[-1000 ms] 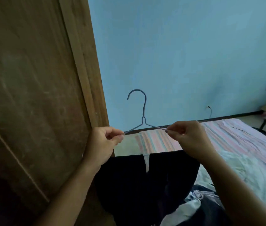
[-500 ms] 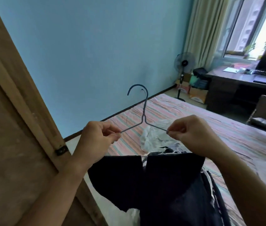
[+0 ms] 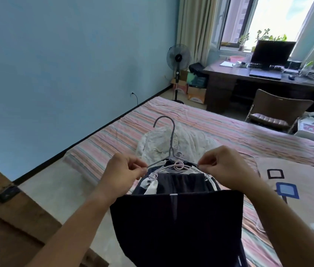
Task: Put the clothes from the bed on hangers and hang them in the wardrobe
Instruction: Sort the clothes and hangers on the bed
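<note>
- The blue wall (image 3: 65,54) fills the left and upper left of the view, with a socket and a plugged-in cord low on it.
- The bed (image 3: 239,135), covered in a pink striped sheet, runs from the middle of the view to the right edge.
- A wooden wardrobe door (image 3: 7,218) shows at the lower left corner.
- A dark desk (image 3: 229,74) stands under the window (image 3: 267,20) at the far right, with a monitor (image 3: 272,52) on it and a brown chair (image 3: 275,110) in front.
- A dark garment (image 3: 175,228) hangs in front of the person, draped over the bottom bar of a hanger, above the near edge of the bed.
- A white crumpled garment (image 3: 158,141) lies on the bed beyond the hands, and more dark and white clothes (image 3: 181,182) lie just behind the hung garment.
- A standing fan (image 3: 178,58) is by the far wall beside the curtain (image 3: 194,26).
- The grey wire hanger (image 3: 171,135) is held upright, hook at the top.
- The left hand (image 3: 122,174) pinches the hanger's left shoulder with curled fingers.
- The right hand (image 3: 225,168) pinches the hanger's right shoulder the same way.
- A pale pink hanger (image 3: 178,166) with curled ornaments lies on the clothes between the two hands.
</note>
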The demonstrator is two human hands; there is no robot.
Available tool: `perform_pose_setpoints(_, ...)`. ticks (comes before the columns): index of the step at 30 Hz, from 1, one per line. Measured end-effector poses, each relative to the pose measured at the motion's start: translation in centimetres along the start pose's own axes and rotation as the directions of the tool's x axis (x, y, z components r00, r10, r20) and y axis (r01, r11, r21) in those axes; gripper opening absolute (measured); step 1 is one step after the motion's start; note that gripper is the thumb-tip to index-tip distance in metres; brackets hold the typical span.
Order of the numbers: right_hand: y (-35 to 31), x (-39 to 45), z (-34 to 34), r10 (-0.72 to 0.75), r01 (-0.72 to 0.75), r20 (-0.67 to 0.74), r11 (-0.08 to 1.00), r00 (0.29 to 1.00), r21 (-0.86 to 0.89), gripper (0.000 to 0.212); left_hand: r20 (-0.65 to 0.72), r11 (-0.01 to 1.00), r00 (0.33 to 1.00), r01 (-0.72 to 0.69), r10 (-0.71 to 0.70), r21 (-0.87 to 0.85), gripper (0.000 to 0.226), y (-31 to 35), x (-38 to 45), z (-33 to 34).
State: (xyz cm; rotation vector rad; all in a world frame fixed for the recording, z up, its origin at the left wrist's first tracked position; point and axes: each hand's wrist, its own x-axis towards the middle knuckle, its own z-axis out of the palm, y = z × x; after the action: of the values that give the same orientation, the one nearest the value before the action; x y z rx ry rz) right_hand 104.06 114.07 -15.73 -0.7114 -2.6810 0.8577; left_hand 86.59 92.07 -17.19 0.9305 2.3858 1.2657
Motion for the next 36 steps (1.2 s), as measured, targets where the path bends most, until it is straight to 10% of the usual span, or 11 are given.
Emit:
perform_pose_setpoints(22,25.7,21.7,12.4,0.381,-0.381,0.120,0.924,0.917,-0.026,0.006,0.155,0.964,0.951,0.263,-0.266,0.040,0.008,-12.5,26.8,23.7)
perform_pose_setpoints(36,39.2,34.1,25.2,0.364,-0.365,0.041,0.930,0.931,0.044,0.013,0.287,0.925,0.921,0.159,-0.265,0.345,0.072,-25.2,35.4,34.5)
